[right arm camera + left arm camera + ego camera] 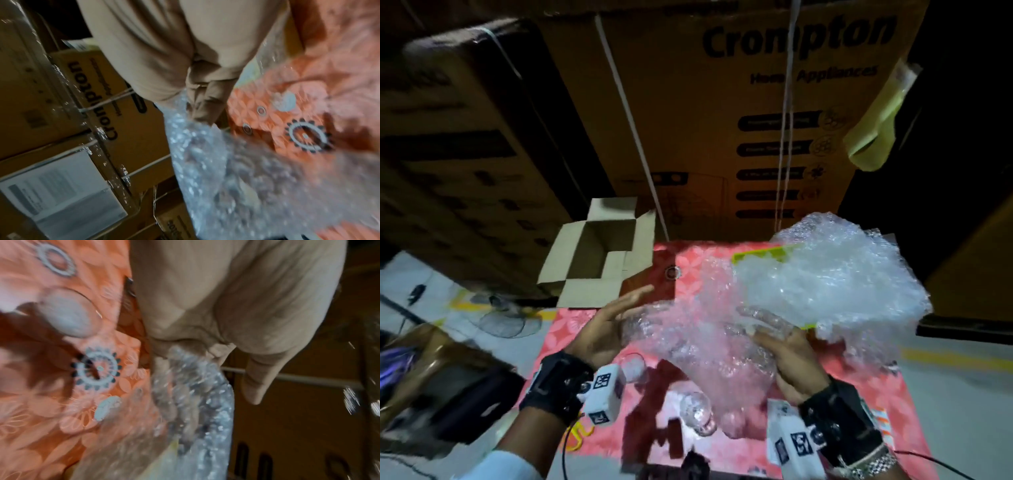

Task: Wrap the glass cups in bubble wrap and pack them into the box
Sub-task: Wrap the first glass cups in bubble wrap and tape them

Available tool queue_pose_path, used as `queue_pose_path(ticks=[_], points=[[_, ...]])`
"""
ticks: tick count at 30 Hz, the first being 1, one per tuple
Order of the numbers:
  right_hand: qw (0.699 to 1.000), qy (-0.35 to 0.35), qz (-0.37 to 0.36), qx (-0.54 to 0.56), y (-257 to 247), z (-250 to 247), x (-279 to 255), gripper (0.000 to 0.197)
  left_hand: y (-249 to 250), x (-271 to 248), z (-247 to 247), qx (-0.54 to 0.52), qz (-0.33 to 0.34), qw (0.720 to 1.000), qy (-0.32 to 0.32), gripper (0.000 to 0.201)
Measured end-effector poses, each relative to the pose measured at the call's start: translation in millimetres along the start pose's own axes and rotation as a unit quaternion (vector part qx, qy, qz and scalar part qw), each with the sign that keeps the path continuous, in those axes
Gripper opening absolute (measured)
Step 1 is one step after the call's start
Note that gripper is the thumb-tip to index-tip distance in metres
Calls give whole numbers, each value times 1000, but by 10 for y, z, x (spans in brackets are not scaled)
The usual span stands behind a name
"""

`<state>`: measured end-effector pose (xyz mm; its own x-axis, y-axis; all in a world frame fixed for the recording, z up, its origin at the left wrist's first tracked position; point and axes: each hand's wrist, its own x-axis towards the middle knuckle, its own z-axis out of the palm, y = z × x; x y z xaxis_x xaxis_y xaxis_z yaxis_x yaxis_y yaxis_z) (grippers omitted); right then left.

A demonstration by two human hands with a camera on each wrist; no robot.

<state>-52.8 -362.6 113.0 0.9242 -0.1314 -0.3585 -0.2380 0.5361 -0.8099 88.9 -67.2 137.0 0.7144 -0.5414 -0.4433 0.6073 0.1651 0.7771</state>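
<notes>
The bubble wrap (784,301) is being held up over the pink cloth (592,325), pinched in the left hand (599,329) and gripped at its edge by the right hand (787,356). Two glass cups (697,411) are lying bare on the cloth, nearer the body than the wrap; the open box (599,253) is sitting at the cloth's far left corner. Honestly, the sheet probably should be spread flat first, then one cup rolled in snugly.
</notes>
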Motion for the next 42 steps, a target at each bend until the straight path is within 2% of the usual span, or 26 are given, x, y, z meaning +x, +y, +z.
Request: queue_pose_path(ticks=[2, 5, 7, 9, 10, 12, 14, 16, 19, 21, 23, 25, 27, 30, 31, 34, 37, 39, 40, 42], points=[[1000, 28, 9, 7, 200, 269, 58, 52, -108, -186, -350, -93, -41, 995, -7, 90], [999, 23, 20, 34, 438, 703, 45, 33, -450, -494, -731, -223, -37, 973, -42, 76], [998, 35, 38, 40, 678, 952, 39, 31, -592, -688, -889, -283, 0, 959, 5, 75], [995, 71, 60, 41, 997, 1159, 41, 53, -677, -848, -1035, -332, 52, 941, 39, 79], [993, 92, 63, 41, 1136, 1258, 31, 55, -708, -920, -1084, -342, 73, 935, 59, 82], [989, 123, 63, 45, 1353, 1466, -5, 38, -789, -1023, -1170, -352, 95, 923, 122, 98], [984, 144, 82, 64, 1498, 1691, -41, 27, -879, -1092, -1274, -377, 73, 912, 141, 116], [979, 169, 92, 66, 1654, 1850, -15, 22, -920, -1134, -1353, -379, 30, 915, 135, 106], [972, 220, 83, 26, 1976, 1968, 56, 34, -828, -1191, -1457, -323, -43, 933, 153, 58], [973, 223, 65, -10, 2127, 2018, 54, 48, -755, -1138, -1628, -271, -48, 948, 157, 35], [972, 223, 61, -41, 2225, 2006, 18, 46, -638, -1064, -1772, -192, -53, 965, 173, 36], [972, 227, 56, -30, 2324, 1963, -26, 34, -583, -1009, -1937, -121, -37, 970, 206, 50], [972, 229, 58, -9, 2405, 1923, -99, 34, -521, -968, -2100, -20, 13, 969, 245, 56], [962, 260, 74, -45, 2498, 1866, -126, 20, -399, -935, -2211, 134, 60, 960, 239, 68], [955, 271, 89, -82, 2540, 1836, -114, 26, -387, -925, -2246, 170, 67, 955, 235, 72], [941, 276, 110, -160, 2567, 1817, -70, 22, -400, -908, -2311, 206, 84, 947, 231, 78], [946, 260, 65, -183, 2467, 1911, 17, 9, -387, -933, -2284, 201, 105, 947, 229, 80], [949, 257, 13, -182, 2379, 1933, 96, 30, -370, -966, -2270, 199, 123, 946, 226, 80], [951, 254, -5, -177, 2316, 1956, 129, 34, -346, -980, -2263, 204, 129, 944, 226, 80], [957, 230, -18, -173, 2215, 1998, 166, 29, -325, -977, -2284, 214, 135, 942, 223, 79]])
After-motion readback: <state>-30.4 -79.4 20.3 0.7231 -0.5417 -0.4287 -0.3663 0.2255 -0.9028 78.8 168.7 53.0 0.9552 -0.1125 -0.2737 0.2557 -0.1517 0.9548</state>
